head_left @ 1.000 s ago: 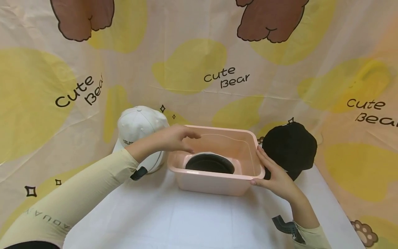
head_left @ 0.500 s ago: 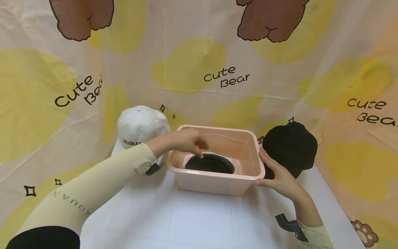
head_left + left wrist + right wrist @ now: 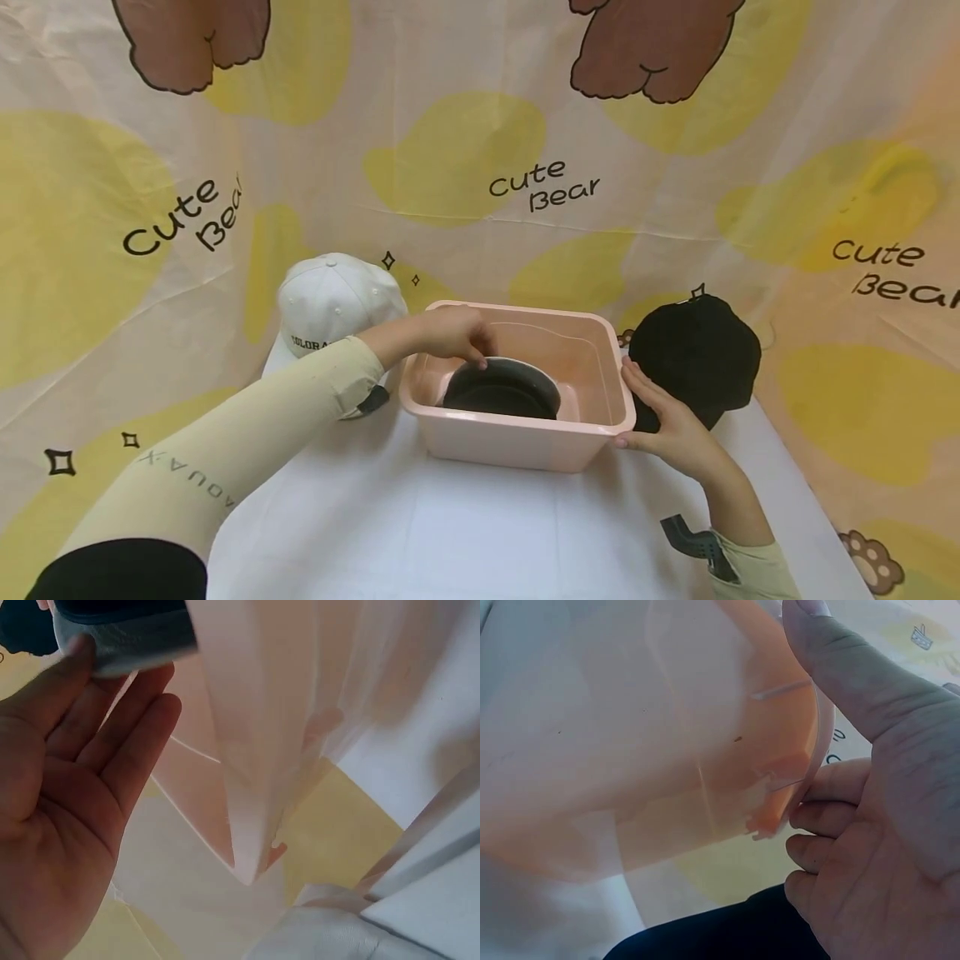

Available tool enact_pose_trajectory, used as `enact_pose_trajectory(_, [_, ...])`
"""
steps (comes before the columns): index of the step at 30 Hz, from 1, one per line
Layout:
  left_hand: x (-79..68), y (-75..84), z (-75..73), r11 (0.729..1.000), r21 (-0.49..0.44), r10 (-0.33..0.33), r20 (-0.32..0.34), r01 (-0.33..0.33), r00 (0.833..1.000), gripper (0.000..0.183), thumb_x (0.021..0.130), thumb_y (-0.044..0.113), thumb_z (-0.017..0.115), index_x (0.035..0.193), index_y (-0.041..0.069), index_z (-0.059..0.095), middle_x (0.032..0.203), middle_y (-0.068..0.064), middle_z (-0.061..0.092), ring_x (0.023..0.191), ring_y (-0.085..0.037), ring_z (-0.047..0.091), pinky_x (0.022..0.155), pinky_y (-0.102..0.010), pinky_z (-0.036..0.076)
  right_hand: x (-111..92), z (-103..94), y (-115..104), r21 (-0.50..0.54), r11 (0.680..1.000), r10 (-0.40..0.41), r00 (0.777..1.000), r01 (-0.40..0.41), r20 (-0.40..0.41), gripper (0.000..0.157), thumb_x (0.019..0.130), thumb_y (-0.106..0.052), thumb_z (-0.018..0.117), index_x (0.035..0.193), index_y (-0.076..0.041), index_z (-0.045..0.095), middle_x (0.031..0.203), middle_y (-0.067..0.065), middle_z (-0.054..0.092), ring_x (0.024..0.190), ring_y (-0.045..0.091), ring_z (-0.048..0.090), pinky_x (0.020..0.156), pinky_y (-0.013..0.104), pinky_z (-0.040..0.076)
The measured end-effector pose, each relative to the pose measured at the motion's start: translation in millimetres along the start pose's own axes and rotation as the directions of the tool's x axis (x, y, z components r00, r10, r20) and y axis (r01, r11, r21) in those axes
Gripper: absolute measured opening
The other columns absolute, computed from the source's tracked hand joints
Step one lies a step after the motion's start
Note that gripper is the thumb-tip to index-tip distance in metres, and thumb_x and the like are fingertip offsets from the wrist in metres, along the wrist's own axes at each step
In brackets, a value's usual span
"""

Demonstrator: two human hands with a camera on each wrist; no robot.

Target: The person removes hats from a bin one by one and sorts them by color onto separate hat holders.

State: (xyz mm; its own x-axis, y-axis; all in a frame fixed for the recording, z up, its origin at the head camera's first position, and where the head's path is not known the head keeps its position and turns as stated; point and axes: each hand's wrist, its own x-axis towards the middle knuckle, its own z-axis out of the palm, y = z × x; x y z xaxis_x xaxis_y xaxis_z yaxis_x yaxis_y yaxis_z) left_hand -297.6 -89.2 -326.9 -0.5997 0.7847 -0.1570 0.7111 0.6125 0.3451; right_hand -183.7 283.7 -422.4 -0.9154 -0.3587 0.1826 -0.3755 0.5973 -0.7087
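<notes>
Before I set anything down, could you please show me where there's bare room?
The white table is bare in front of the pink bin, between left sleeve and right sleeve. The white cap crowds the bin's left, the black cap and right hand its right, and the left hand holds a dark-lined item inside.

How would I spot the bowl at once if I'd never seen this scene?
Find the pink bin on the white table. Inside it, the left hand holds the bowl by its rim. Its dark inside and pale rim set it apart from the white cap and black cap outside.
</notes>
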Motion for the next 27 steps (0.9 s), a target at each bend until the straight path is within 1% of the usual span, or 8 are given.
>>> enact_pose_trajectory(3, [2.2, -0.5, 1.2, 0.999, 0.029, -0.036, -0.020, 0.037, 0.999, 0.012, 0.087, 0.018, 0.083, 0.098, 0.015, 0.079, 0.090, 0.007, 0.077, 0.082, -0.005, 0.066, 0.080, -0.026, 0.056, 0, 0.6, 1, 0.000, 1.000, 0.000, 1.000, 0.000, -0.003, 0.112, 0.073, -0.025, 0.094, 0.163, -0.019, 0.028, 0.170, 0.015, 0.018, 0.154, 0.049, 0.017, 0.105, 0.088, 0.022])
enact_pose_trajectory(8, [4.7, 1.6, 3.2, 0.994, 0.056, -0.094, -0.059, 0.097, 0.994, 0.010, 0.084, 0.012, 0.082, 0.093, 0.012, 0.079, 0.085, 0.003, 0.075, 0.078, -0.009, 0.064, 0.074, -0.026, 0.056, 0, 1.4, 2, -0.006, 1.000, -0.003, 1.000, 0.003, -0.009, 0.112, 0.072, -0.025, 0.094, 0.163, -0.019, 0.028, 0.170, 0.015, 0.018, 0.153, 0.049, 0.017, 0.105, 0.087, 0.023])
enact_pose_trajectory(12, [3.9, 1.7, 3.3, 0.991, 0.032, -0.125, -0.120, 0.130, 0.985, 0.012, 0.082, 0.005, 0.078, 0.092, 0.010, 0.080, 0.087, 0.000, 0.076, 0.081, -0.014, 0.067, 0.075, -0.029, 0.059, 0, 1.8, 2, -0.006, 1.000, -0.015, 1.000, 0.015, -0.014, 0.112, 0.072, -0.023, 0.094, 0.163, -0.018, 0.029, 0.170, 0.014, 0.019, 0.153, 0.050, 0.018, 0.106, 0.087, 0.023])
enact_pose_trajectory(16, [0.5, -1.0, 3.3, 0.989, -0.005, -0.147, -0.206, 0.149, 0.968, 0.013, 0.082, 0.002, 0.074, 0.092, 0.007, 0.080, 0.091, -0.004, 0.078, 0.086, -0.018, 0.071, 0.081, -0.032, 0.062, 0, 2.7, 1, -0.002, 1.000, -0.025, 1.000, 0.025, -0.014, 0.110, 0.073, -0.018, 0.093, 0.162, -0.015, 0.029, 0.170, 0.013, 0.019, 0.153, 0.050, 0.019, 0.107, 0.085, 0.025])
enact_pose_trajectory(19, [-3.0, -2.6, 2.8, 0.989, -0.073, -0.146, -0.264, 0.132, 0.953, 0.013, 0.083, -0.001, 0.072, 0.093, 0.004, 0.080, 0.091, -0.007, 0.079, 0.087, -0.020, 0.073, 0.082, -0.033, 0.062, -1, 2.9, 1, -0.008, 1.000, -0.027, 0.999, 0.026, -0.018, 0.110, 0.073, -0.017, 0.093, 0.162, -0.015, 0.029, 0.170, 0.014, 0.019, 0.152, 0.050, 0.019, 0.107, 0.085, 0.025])
enact_pose_trajectory(22, [-7.0, -2.8, 1.1, 0.985, -0.126, -0.150, -0.319, 0.115, 0.936, 0.013, 0.084, -0.002, 0.073, 0.093, 0.003, 0.080, 0.090, -0.006, 0.079, 0.085, -0.019, 0.073, 0.081, -0.031, 0.063, -1, 2.5, 2, -0.013, 1.000, -0.029, 0.999, 0.028, -0.019, 0.110, 0.073, -0.017, 0.093, 0.162, -0.015, 0.029, 0.170, 0.014, 0.019, 0.152, 0.050, 0.019, 0.106, 0.085, 0.025])
enact_pose_trajectory(24, [-9.7, -2.6, -0.7, 0.985, -0.129, -0.153, -0.346, 0.114, 0.926, 0.013, 0.084, -0.001, 0.074, 0.093, 0.004, 0.081, 0.089, -0.005, 0.079, 0.083, -0.017, 0.072, 0.079, -0.030, 0.062, 0, 2.2, 2, -0.015, 0.999, -0.032, 0.999, 0.031, -0.019, 0.110, 0.073, -0.017, 0.093, 0.162, -0.015, 0.029, 0.170, 0.015, 0.019, 0.152, 0.051, 0.019, 0.106, 0.085, 0.025])
enact_pose_trajectory(27, [-13.0, -2.4, -3.9, 0.982, -0.143, -0.169, -0.368, 0.124, 0.914, 0.012, 0.085, 0.000, 0.075, 0.094, 0.005, 0.081, 0.089, -0.005, 0.079, 0.083, -0.016, 0.073, 0.078, -0.030, 0.062, 0, 1.9, 2, -0.012, 0.999, -0.032, 0.999, 0.032, -0.019, 0.110, 0.073, -0.017, 0.093, 0.162, -0.015, 0.029, 0.170, 0.015, 0.019, 0.152, 0.050, 0.019, 0.106, 0.085, 0.026])
